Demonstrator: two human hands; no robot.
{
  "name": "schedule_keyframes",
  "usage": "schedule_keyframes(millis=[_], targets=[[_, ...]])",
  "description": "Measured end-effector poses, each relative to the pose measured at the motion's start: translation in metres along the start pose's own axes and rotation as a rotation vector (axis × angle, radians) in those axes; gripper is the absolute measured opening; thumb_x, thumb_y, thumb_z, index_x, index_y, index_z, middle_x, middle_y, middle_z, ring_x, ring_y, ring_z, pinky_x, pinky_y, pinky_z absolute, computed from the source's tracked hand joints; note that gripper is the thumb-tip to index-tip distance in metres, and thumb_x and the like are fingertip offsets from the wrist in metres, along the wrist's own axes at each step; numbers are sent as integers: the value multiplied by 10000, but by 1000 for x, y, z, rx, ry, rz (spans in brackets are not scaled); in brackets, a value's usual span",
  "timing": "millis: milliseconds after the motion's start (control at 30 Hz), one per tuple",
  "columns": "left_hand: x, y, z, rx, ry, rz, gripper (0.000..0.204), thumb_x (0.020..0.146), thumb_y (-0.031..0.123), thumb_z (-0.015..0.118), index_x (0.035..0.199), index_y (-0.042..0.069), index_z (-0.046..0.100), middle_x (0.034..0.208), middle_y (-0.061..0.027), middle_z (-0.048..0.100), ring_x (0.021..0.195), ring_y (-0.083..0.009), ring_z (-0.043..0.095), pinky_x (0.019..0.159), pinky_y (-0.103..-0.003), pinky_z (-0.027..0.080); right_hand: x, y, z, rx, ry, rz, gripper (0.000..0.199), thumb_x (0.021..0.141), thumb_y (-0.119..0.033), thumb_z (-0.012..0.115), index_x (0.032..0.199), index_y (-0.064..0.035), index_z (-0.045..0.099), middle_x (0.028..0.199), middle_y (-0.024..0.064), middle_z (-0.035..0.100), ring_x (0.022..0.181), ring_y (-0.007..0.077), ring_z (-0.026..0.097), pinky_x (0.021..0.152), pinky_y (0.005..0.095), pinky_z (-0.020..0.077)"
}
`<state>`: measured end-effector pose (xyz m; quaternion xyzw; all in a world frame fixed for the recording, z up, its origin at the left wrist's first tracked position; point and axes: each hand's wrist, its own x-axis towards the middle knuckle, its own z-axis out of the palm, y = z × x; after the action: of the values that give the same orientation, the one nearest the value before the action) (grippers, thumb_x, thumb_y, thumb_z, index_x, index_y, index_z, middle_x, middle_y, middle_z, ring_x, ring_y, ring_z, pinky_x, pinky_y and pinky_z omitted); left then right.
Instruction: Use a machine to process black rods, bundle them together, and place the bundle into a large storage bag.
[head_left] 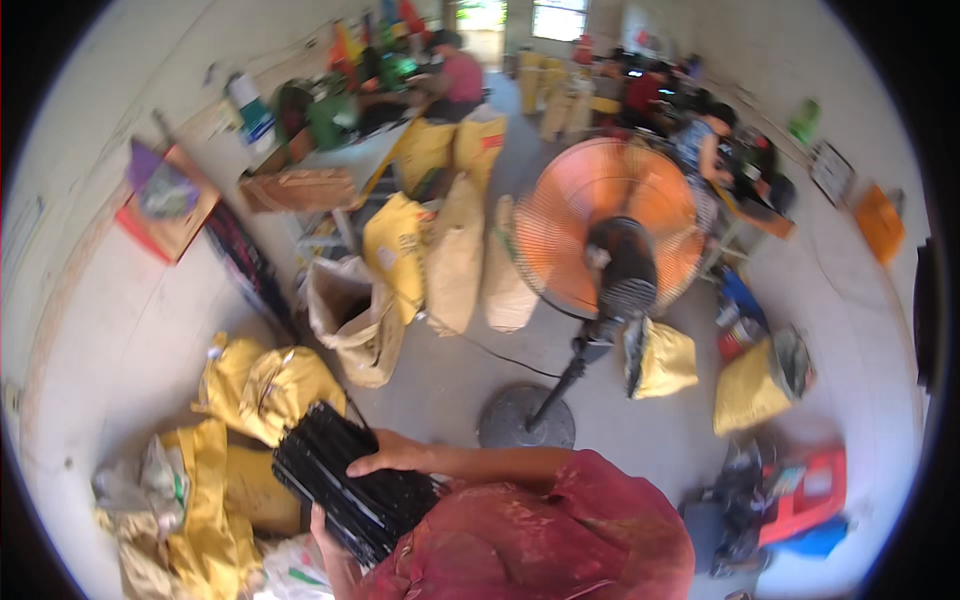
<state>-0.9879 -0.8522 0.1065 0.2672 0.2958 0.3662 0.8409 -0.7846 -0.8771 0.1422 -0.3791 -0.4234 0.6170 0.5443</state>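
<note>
Against my front I hold a thick bundle of black, thin, long strips (345, 490); their exact kind is too blurred to make out. My right hand (390, 455) lies over the top of the bundle, thumb stretched across it and the other fingers wrapped out of sight. From below, my left hand (325, 530) grips the near left side, its palm partly hidden by the strips. The bundle tilts, with one end toward the yellow sacks (275, 385) on the floor at my left.
A standing fan (605, 230) with orange blades rises ahead, its round base (527, 418) on the floor and a cable trailing left. An open sack (355, 330) stands left of it. Several people sit at workbenches farther back. A red plastic object (808, 490) lies at right.
</note>
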Motion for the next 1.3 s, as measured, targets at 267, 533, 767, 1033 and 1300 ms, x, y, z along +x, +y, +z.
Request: schedule_keyframes(millis=[267, 533, 767, 1033, 1300], targets=[[71, 31, 19, -68, 128, -6, 617, 702, 419, 601, 1131, 1, 456, 1016, -133, 562, 891, -254, 561, 814, -367, 456, 90, -22, -51, -14, -16, 139, 710, 635, -255, 722, 1183, 46, 385, 1122, 138, 498, 1051, 217, 462, 919, 310, 332], [160, 47, 34, -167, 159, -154, 562, 660, 286, 661, 1097, -13, 470, 947, -135, 585, 814, -238, 595, 744, -351, 501, 141, -22, -108, 92, 77, 241, 686, 630, -228, 728, 1163, 52, 400, 1095, 142, 513, 1024, 220, 484, 896, 314, 359], [265, 71, 50, -77, 80, -259, 621, 647, 282, 676, 1136, -9, 426, 978, -124, 563, 851, -224, 574, 761, -336, 489, 194, -50, -162, 115, 277, 300, 613, 640, -208, 723, 1119, 49, 440, 1014, 124, 546, 938, 192, 526, 824, 298, 415], [414, 107, 67, 66, -20, -339, 652, 632, 290, 694, 1128, -33, 420, 974, -126, 549, 838, -198, 572, 735, -303, 482, 290, -59, -240, 151, 392, 339, 644, 656, -219, 702, 1156, 49, 398, 1060, 121, 516, 951, 186, 515, 820, 291, 414], [543, 87, 35, 115, -10, -396, 622, 642, 241, 696, 1118, -38, 411, 960, -116, 548, 823, -189, 568, 722, -301, 481, 375, -5, -336, 259, 425, 417, 616, 652, -206, 673, 1145, 55, 411, 1040, 127, 529, 896, 182, 543, 772, 293, 448]])
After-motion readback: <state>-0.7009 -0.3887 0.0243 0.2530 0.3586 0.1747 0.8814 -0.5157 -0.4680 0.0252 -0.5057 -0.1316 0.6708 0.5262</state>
